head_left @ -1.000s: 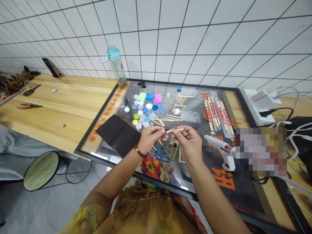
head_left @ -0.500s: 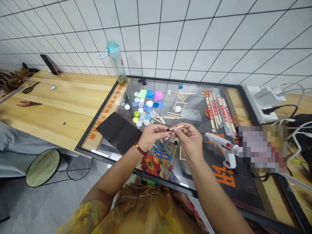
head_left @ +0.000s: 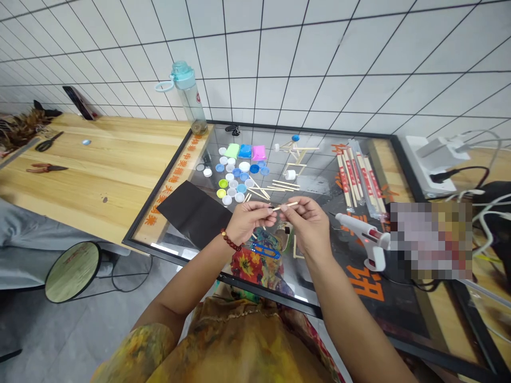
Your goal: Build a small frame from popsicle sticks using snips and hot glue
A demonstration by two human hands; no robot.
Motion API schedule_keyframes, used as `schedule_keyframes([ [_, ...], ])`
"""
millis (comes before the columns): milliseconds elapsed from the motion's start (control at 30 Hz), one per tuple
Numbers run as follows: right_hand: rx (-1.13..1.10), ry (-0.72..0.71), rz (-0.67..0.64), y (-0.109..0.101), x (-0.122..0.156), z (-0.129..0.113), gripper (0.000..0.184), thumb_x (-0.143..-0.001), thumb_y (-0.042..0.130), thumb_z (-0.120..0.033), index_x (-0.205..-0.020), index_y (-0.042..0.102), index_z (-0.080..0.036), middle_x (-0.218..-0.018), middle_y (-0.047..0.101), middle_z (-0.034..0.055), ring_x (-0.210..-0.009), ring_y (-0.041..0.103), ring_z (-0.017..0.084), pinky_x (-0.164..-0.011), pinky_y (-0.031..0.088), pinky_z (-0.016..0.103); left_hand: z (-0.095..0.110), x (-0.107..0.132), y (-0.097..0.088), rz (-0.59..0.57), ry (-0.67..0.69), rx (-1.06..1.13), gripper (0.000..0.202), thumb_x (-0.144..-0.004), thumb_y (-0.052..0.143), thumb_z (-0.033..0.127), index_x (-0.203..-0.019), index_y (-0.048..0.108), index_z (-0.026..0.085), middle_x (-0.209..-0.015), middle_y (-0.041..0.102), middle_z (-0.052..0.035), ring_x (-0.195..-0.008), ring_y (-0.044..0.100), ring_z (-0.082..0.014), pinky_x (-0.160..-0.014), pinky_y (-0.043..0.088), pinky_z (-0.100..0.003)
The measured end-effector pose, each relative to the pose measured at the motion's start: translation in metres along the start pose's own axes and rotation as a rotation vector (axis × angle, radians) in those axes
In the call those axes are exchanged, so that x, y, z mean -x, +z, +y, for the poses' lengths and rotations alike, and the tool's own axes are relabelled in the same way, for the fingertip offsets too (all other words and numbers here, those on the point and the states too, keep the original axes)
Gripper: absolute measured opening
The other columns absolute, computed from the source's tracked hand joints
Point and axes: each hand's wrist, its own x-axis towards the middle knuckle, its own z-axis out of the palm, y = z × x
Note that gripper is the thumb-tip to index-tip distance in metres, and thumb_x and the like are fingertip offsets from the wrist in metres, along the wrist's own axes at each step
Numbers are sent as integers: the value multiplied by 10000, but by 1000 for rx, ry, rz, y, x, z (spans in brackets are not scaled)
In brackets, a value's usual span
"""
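Note:
In front of me, a thin wooden stick (head_left: 293, 204) is held level between my two hands. My left hand (head_left: 248, 219) pinches its left end, where a bit of black material shows at the fingertips. On the other end close the thumb and fingers of my right hand (head_left: 310, 222). Below the hands lie blue looped scissors-like handles (head_left: 266, 251) on the glass tabletop. To the left rests a sheet of black paper (head_left: 194, 213). Loose wooden sticks (head_left: 283, 185) are scattered just beyond my fingers.
Several small bottle caps (head_left: 244, 167) and coloured packets (head_left: 245, 151) sit behind. A small stick frame (head_left: 297, 155) stands at the back. Bundled sticks (head_left: 361, 181), a glue gun (head_left: 363, 234) and a power strip (head_left: 425, 165) are on the right; a water bottle (head_left: 190, 101) stands at back left.
Both hands stay on the stick with small finger shifts. Less of the black bit shows now, and pale wood appears beside my left fingertips.

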Motion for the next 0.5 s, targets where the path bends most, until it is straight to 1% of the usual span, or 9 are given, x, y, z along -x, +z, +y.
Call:
schedule_keyframes([
  [33,70,-70,-7,-2,0,-1,330,-712,762,-328,-993,613,-238,-844,685,5,-634,627,122,-627,545,289,0,0,0,9,-1,6,306,-586,827,242,-783,667,71,-682,691,-63,-589,646,-116,-609,537,-246],
  [67,172,-172,-16,-5,0,-1,377,-724,750,-315,-1066,605,-253,-977,685,37,-714,647,143,-669,552,315,0,0,0,19,-3,14,297,-591,820,238,-780,662,72,-676,687,-60,-580,638,-110,-601,532,-240],
  [133,438,-437,-49,-10,1,-4,423,-741,727,-268,-1146,607,-274,-1204,616,82,-931,648,202,-799,543,376,0,-1,-1,34,-6,15,284,-598,807,235,-777,657,74,-670,681,-56,-563,625,-100,-580,519,-229],
  [200,693,-675,-109,-15,1,-6,376,-762,695,-214,-1127,644,-286,-1273,579,85,-1092,596,245,-913,498,418,0,-1,-1,39,0,1,274,-597,799,240,-767,658,78,-658,672,-51,-546,607,-93,-555,497,-220],
  [233,791,-752,-144,-17,1,-6,346,-774,677,-195,-1106,658,-290,-1263,591,80,-1124,579,252,-941,477,429,0,-2,-2,37,4,-10,269,-594,796,243,-759,659,81,-649,667,-46,-538,597,-88,-543,485,-215],
  [267,865,-803,-170,-18,1,-6,324,-787,661,-182,-1091,665,-295,-1238,613,73,-1124,578,251,-947,467,431,0,-2,-2,32,6,-19,265,-591,795,246,-751,659,84,-638,659,-41,-530,586,-84,-532,472,-211],
  [333,956,-858,-195,-20,0,-6,291,-801,649,-176,-1066,667,-294,-1171,658,59,-1079,600,237,-931,457,423,0,-2,-2,14,5,-35,257,-585,792,249,-736,658,89,-617,644,-30,-520,571,-78,-519,454,-206],
  [500,1009,-916,-225,-22,-2,-6,200,-817,645,-198,-992,666,-293,-1002,720,13,-948,648,191,-969,397,420,1,0,-1,-24,-15,-60,241,-585,785,253,-709,655,92,-607,629,-27,-515,560,-75,-501,434,-199],
])
